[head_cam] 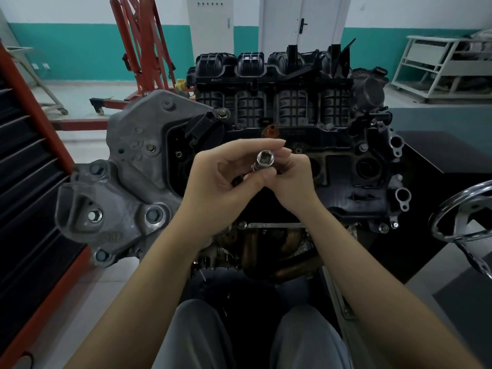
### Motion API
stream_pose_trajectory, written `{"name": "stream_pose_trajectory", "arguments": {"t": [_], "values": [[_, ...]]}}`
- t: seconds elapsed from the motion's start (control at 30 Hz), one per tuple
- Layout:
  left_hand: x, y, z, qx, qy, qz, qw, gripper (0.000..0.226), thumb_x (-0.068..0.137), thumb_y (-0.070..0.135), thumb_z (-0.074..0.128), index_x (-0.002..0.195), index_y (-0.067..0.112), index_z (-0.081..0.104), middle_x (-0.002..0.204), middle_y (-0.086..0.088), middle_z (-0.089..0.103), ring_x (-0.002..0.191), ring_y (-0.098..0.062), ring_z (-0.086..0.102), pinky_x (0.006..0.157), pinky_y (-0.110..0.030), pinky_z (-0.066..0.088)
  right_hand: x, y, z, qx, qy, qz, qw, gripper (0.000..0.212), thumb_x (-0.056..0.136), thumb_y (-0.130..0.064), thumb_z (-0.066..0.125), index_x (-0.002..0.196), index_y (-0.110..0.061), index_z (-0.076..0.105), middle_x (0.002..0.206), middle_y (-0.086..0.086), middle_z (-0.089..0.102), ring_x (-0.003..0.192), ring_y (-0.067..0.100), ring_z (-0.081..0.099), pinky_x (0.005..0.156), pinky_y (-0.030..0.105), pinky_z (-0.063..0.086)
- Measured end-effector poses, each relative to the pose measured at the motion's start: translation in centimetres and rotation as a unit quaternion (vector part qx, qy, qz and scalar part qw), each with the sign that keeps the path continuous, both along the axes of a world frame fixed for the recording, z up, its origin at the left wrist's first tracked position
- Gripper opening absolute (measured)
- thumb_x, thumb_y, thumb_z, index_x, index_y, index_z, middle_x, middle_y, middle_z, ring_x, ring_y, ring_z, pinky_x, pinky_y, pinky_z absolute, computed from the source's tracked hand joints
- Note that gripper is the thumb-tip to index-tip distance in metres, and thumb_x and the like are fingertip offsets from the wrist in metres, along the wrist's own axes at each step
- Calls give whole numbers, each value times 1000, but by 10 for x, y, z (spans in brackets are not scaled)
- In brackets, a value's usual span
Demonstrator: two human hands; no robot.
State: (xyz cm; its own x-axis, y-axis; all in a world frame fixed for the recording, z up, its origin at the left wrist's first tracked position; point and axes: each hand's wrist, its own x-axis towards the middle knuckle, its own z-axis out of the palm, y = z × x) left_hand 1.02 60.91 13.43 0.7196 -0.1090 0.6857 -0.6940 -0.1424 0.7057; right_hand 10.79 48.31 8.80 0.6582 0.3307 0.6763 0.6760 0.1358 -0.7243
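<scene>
The socket (263, 159) is held up in the air above the middle of the engine (292, 115), its square drive hole turned toward the camera. The left hand (221, 182) has a narrow grip on it, fingers arched over the top and thumb pressing from below. The right hand (291, 177) closes in from three o'clock, its curled fingers pinching the same chrome barrel.

At twelve o'clock from the socket sits an orange plug (270, 130). A grey bracket (133, 166) fills nine o'clock, a handwheel (463, 219) lies at four o'clock, and the exhaust pipes (266, 246) run at six o'clock.

The likely slip: smooth metal held only by fingertips could squirt loose if either hand shifts its grip, dropping into the dark gaps around the pipes, where it would be awkward to fish out.

The socket's lower end is covered by the left thumb and palm. A dark piece shows under the thumb, and I cannot tell whether it belongs to the tool or the engine.
</scene>
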Motion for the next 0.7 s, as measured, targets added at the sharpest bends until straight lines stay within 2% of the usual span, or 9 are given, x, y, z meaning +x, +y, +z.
{"name": "stream_pose_trajectory", "arguments": {"t": [0.1,0.13,0.27,0.37,0.43,0.5,0.57,0.63,0.7], "values": [[-1,-4,1,7,-42,83,996,34,73,2,80,103,10,67,96,-3,72,94,-14,70,86,-32,56,3,-2,-2,7,10,-3,1000,24,71,-1,76,90,-16,71,85,-4,72,82,15,70,78,35,55],[-2,-5,0,3,-49,100,994,33,72,4,80,101,13,68,94,1,72,91,-11,71,84,-28,56,3,-2,-1,3,5,2,1000,21,73,-6,75,92,-15,70,87,-4,72,83,14,69,78,35,55],[-2,-4,0,8,-47,62,997,38,79,-4,71,111,15,64,99,7,70,96,-9,69,86,-24,53,0,-2,-1,-37,-14,30,999,17,84,-13,62,100,-15,64,89,-31,67,87,-8,64,78,11,47],[-2,-2,0,-4,-25,21,999,40,80,-10,67,113,12,63,100,3,71,98,-13,69,88,-27,53,2,-1,-3,-34,-16,17,999,14,81,-3,68,88,-16,70,85,-32,68,85,-9,64,75,10,47],[-2,-2,1,13,-33,48,998,35,78,-6,73,109,8,66,98,-4,72,97,-16,69,87,-32,55,2,0,-3,-16,-6,1,1000,22,75,-1,71,86,-19,74,82,-20,71,83,1,68,76,19,51],[-3,-3,2,31,-50,104,993,29,73,4,81,99,8,70,93,-4,72,91,-17,70,84,-35,57,2,1,-3,-6,-2,-8,1000,20,73,-3,72,90,-14,71,85,1,73,84,18,70,77,36,55],[-4,-3,3,35,-56,128,990,27,73,9,81,97,12,70,92,-1,72,89,-13,70,83,-34,57,2,1,-2,-7,-10,-4,1000,21,75,-4,72,93,-14,70,88,5,73,85,23,70,78,42,56],[-6,-3,3,42,-53,107,992,29,77,5,76,104,14,68,96,0,72,94,-11,69,86,-32,56,2,-1,0,-23,-29,15,999,20,81,-6,68,92,-23,69,89,-15,72,87,7,68,79,27,53],[-6,-2,3,27,-35,59,997,34,80,-2,70,110,14,65,100,1,71,99,-12,69,89,-30,54,-2,-2,4,-46,-28,32,998,23,85,-11,62,91,-33,65,89,-27,68,87,-4,65,78,14,48]]}}
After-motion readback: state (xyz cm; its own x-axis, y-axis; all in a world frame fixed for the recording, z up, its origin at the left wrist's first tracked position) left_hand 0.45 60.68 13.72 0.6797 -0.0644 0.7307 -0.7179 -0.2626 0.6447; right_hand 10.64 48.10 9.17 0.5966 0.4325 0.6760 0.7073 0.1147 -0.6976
